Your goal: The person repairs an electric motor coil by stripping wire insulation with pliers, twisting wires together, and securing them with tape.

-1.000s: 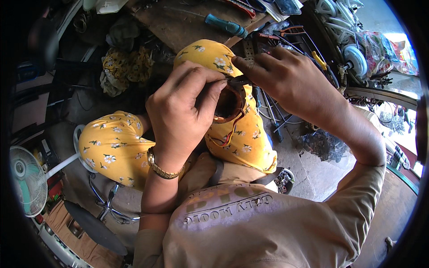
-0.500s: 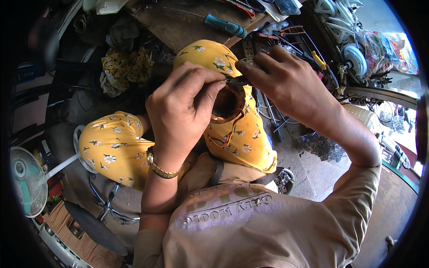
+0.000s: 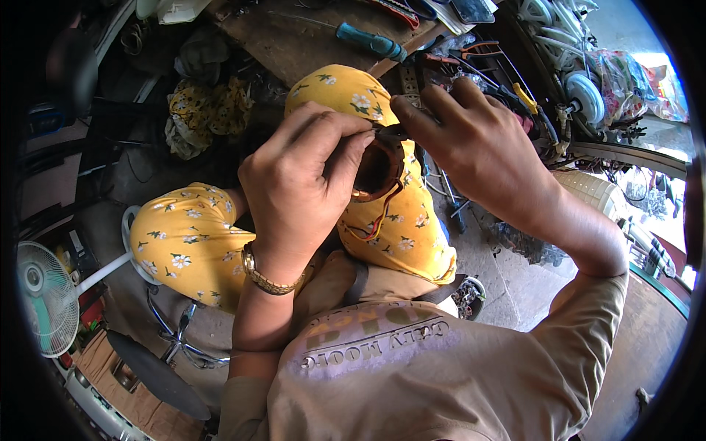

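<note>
A ring-shaped motor stator with copper windings (image 3: 398, 173) rests on the yellow flowered cloth (image 3: 368, 92) over my thigh. Red, yellow and dark lead wires (image 3: 380, 220) trail from its near side. At the stator's far edge, my left hand (image 3: 301, 165) has thumb and forefinger pinched together; what lies between them is too small to make out. From the right, my right hand (image 3: 471, 140) is closed around a small dark tool (image 3: 391, 132), its tip close to my left fingertips. The fingers hide most of that tool, so its kind is unclear.
Beyond my knee stands a wooden bench (image 3: 272, 44) with a blue-handled screwdriver (image 3: 371, 42) on it. Pliers and other tools (image 3: 507, 81) crowd the far right. A white fan (image 3: 45, 294) is at the left, near a chrome stool base (image 3: 180, 334).
My right hand has shifted slightly down and to the right, still holding the dark tool. My left hand and the stator have barely moved.
</note>
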